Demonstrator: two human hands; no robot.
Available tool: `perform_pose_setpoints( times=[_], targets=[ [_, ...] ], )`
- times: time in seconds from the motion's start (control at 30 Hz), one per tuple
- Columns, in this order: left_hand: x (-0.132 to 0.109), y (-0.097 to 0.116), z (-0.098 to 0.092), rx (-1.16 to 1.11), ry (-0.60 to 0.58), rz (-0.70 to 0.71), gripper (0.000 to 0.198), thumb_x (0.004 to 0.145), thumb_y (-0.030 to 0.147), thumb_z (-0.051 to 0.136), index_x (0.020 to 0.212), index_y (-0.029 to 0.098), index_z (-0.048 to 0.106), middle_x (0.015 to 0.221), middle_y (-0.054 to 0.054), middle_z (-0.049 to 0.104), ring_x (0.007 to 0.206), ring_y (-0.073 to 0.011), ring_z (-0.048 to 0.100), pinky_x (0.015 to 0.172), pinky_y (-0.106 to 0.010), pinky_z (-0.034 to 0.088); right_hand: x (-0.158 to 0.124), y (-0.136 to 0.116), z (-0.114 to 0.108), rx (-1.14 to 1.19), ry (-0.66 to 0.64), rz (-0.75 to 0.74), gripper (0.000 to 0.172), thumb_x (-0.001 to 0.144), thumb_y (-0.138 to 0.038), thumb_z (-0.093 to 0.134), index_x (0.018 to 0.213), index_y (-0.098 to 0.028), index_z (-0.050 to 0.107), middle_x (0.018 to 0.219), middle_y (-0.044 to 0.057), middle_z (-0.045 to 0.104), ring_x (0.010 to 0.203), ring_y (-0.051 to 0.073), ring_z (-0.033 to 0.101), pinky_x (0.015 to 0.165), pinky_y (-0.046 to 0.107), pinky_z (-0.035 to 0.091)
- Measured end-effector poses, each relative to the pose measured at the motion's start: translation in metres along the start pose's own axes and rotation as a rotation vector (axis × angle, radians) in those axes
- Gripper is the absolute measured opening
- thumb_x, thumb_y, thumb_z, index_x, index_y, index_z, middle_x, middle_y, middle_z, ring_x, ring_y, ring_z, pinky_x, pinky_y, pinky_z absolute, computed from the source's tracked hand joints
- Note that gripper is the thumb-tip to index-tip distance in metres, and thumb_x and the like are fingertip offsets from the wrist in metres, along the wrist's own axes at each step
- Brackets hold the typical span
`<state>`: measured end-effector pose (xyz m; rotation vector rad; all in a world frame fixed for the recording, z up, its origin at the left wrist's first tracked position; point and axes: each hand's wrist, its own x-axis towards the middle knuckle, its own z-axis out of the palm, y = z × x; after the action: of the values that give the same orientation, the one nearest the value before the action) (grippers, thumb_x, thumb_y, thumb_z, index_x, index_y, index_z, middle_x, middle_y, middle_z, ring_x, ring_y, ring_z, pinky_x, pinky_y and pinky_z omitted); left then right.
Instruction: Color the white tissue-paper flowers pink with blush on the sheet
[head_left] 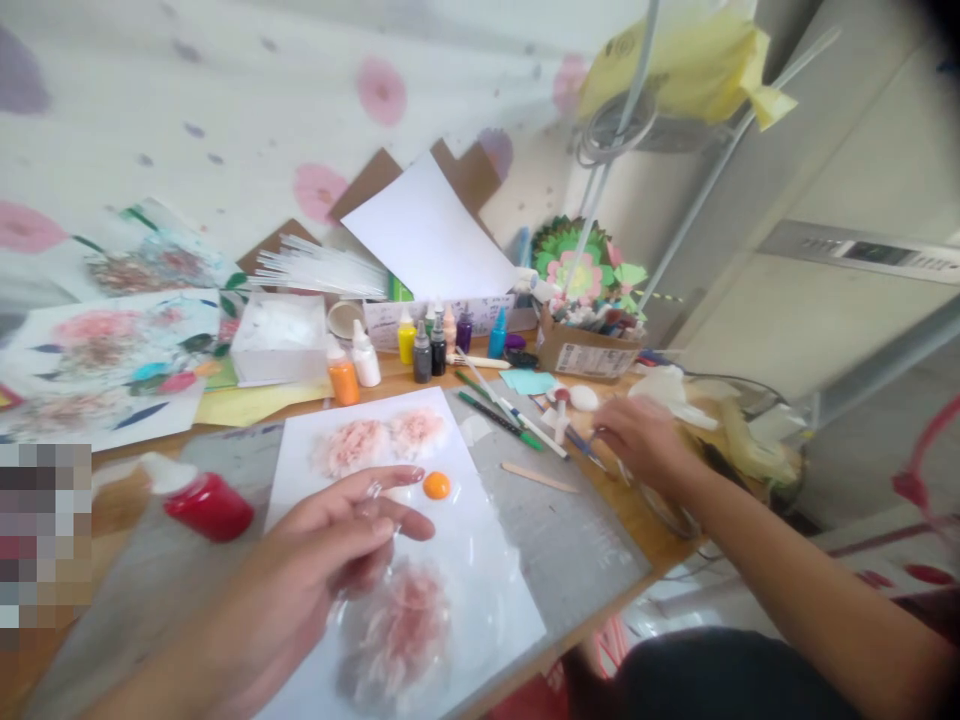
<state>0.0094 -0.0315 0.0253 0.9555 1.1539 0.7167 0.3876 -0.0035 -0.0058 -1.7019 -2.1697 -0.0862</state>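
My left hand (337,545) hovers over a white sheet (480,590), its index finger and thumb stretched out and apart. Beside the index fingertip lies a round blob of orange paint (436,486). Clear shiny bits show around the fingers; whether they are film or wet gloss I cannot tell. The sheet carries soft pink flower prints (409,630), one below the hand and two above. At the table's right, my right hand (645,435) reaches down among brushes and small tools, near a thin brush (585,447). Its fingers are bent and blurred, and what they touch is hidden.
A red paint bottle (210,505) lies at the left. Several paint bottles (422,352) stand at the back, with an orange bottle (343,375) in front. Green pens (499,420) and a wooden stick (538,477) lie on the grey mat (592,550). A cardboard box (585,357) holds tools.
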Motion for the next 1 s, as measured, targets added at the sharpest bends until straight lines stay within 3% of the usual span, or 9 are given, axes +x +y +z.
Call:
perform_pose_setpoints(
  times=[0.1, 0.17, 0.33, 0.53, 0.63, 0.73, 0.83, 0.9, 1.0],
  targets=[
    [-0.004, 0.004, 0.003, -0.018, -0.048, 0.017, 0.042, 0.077, 0.029, 0.064, 0.118, 0.02, 0.059, 0.094, -0.006, 0.07, 0.058, -0.0093, 0.039, 0.054, -0.023, 0.031, -0.006, -0.024, -0.021, 0.463, 0.328, 0.212, 0.005, 0.082, -0.028, 0.059, 0.082, -0.023, 0.059, 0.073, 0.002, 0.062, 0.068, 0.02, 0.059, 0.066, 0.035, 0.047],
    [-0.005, 0.006, 0.002, -0.021, -0.085, 0.023, 0.043, 0.077, 0.026, 0.063, 0.119, 0.019, 0.058, 0.09, -0.006, 0.071, 0.058, -0.0086, 0.038, 0.054, -0.023, 0.03, -0.01, -0.051, -0.037, 0.861, 0.422, 0.25, 0.006, 0.081, -0.029, 0.063, 0.085, -0.026, 0.06, 0.078, 0.001, 0.063, 0.065, 0.018, 0.06, 0.063, 0.034, 0.048],
    [-0.007, 0.005, 0.001, -0.017, -0.168, 0.024, 0.042, 0.076, 0.022, 0.061, 0.118, 0.018, 0.059, 0.097, -0.008, 0.072, 0.059, -0.0076, 0.042, 0.055, -0.023, 0.031, -0.012, -0.115, -0.055, 1.319, 0.339, 0.209, 0.009, 0.073, -0.023, 0.072, 0.077, -0.029, 0.066, 0.075, 0.0, 0.068, 0.056, 0.016, 0.06, 0.052, 0.03, 0.05],
    [-0.007, 0.004, 0.002, -0.048, -0.221, 0.033, 0.042, 0.075, 0.02, 0.061, 0.117, 0.017, 0.058, 0.101, -0.01, 0.072, 0.054, -0.0059, 0.044, 0.053, -0.022, 0.031, -0.003, -0.146, -0.038, 1.535, 0.104, 0.254, 0.007, 0.076, -0.029, 0.071, 0.076, -0.022, 0.069, 0.067, 0.002, 0.07, 0.058, 0.015, 0.064, 0.052, 0.025, 0.053],
    [-0.007, 0.004, 0.003, -0.064, -0.238, 0.041, 0.042, 0.075, 0.018, 0.06, 0.116, 0.016, 0.059, 0.1, -0.01, 0.073, 0.053, -0.0055, 0.044, 0.052, -0.022, 0.03, 0.0, -0.152, -0.031, 1.529, 0.076, 0.261, 0.009, 0.078, -0.029, 0.069, 0.075, -0.021, 0.069, 0.066, 0.002, 0.068, 0.057, 0.014, 0.064, 0.052, 0.025, 0.052],
    [-0.008, 0.005, 0.002, -0.063, -0.266, 0.032, 0.043, 0.074, 0.016, 0.059, 0.117, 0.015, 0.059, 0.098, -0.01, 0.073, 0.053, -0.0055, 0.042, 0.052, -0.022, 0.029, 0.005, -0.143, -0.025, 1.419, 0.143, 0.215, 0.009, 0.08, -0.03, 0.066, 0.076, -0.022, 0.069, 0.068, 0.001, 0.066, 0.058, 0.014, 0.064, 0.053, 0.026, 0.053],
    [-0.007, 0.007, -0.001, -0.033, -0.258, 0.031, 0.042, 0.075, 0.017, 0.058, 0.117, 0.015, 0.059, 0.097, -0.01, 0.074, 0.053, -0.0058, 0.039, 0.052, -0.023, 0.028, 0.011, -0.118, -0.017, 1.015, 0.257, 0.089, 0.005, 0.081, -0.026, 0.065, 0.083, -0.024, 0.069, 0.075, 0.0, 0.067, 0.065, 0.014, 0.065, 0.061, 0.028, 0.054],
    [-0.005, 0.008, -0.004, -0.017, -0.217, 0.041, 0.042, 0.075, 0.017, 0.058, 0.117, 0.015, 0.059, 0.098, -0.01, 0.073, 0.053, -0.0062, 0.038, 0.052, -0.023, 0.028, 0.013, -0.101, -0.011, 0.655, 0.294, -0.077, 0.009, 0.082, -0.02, 0.064, 0.087, -0.024, 0.07, 0.079, 0.002, 0.069, 0.073, 0.016, 0.066, 0.071, 0.03, 0.054],
    [-0.002, 0.009, -0.007, -0.006, -0.181, 0.062, 0.043, 0.076, 0.018, 0.058, 0.119, 0.014, 0.058, 0.098, -0.011, 0.073, 0.055, -0.0074, 0.037, 0.053, -0.024, 0.027, 0.01, -0.09, -0.006, 0.3, 0.138, -0.367, 0.02, 0.086, -0.015, 0.056, 0.098, -0.023, 0.07, 0.092, 0.007, 0.071, 0.086, 0.019, 0.065, 0.078, 0.034, 0.052]
  ],
)
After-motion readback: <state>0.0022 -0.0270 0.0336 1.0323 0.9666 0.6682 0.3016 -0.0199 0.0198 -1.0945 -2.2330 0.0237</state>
